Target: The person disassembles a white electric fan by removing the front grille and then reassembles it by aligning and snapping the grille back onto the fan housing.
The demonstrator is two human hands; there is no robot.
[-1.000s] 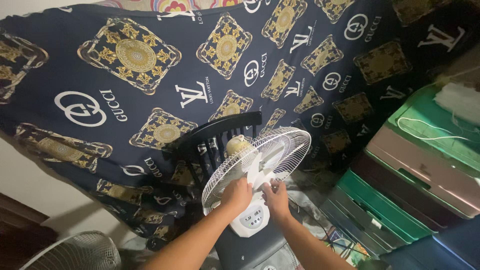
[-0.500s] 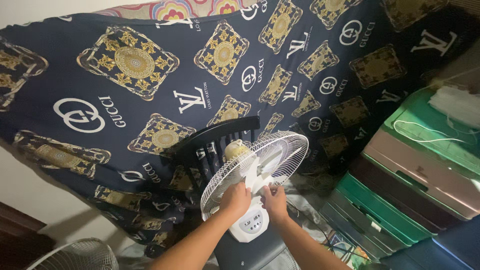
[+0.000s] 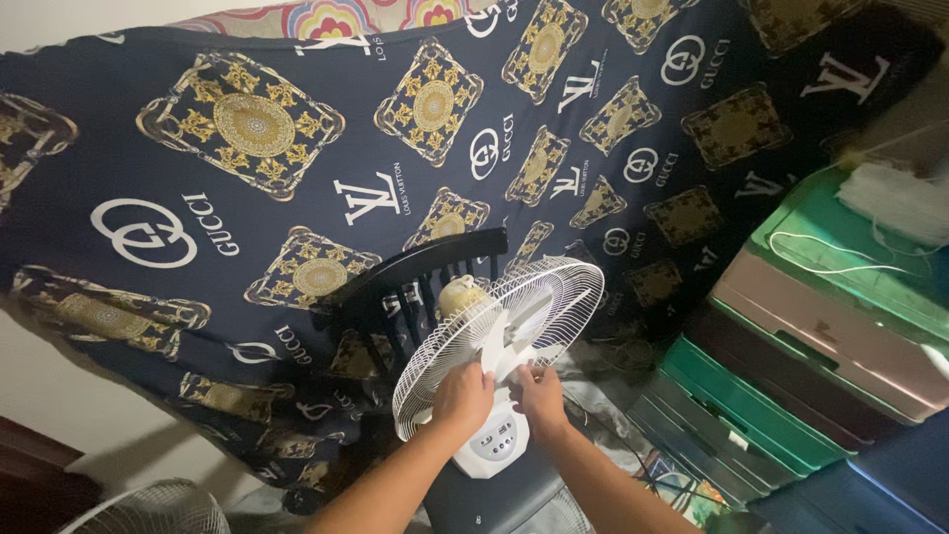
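A white electric fan with a round wire guard (image 3: 499, 341) stands on a dark seat (image 3: 494, 499), and everything else sits around it. The left hand (image 3: 463, 398) curls over the lower edge of the guard, fingers closed on the wires; the right hand (image 3: 540, 396) presses against the guard's hub just beside it, fingers bent on the white plastic. Below both hands the fan's white control panel (image 3: 494, 450) carries a row of small round buttons. Directly behind the fan is a black slatted chair back (image 3: 410, 277). Beyond that hangs a dark navy cloth printed with gold squares and white emblems (image 3: 297, 148). Right of the fan a stack of green, pink and brown plastic drawers (image 3: 791, 326) leans close. Left of and below the fan lies a second, grey wire fan guard (image 3: 148, 509).
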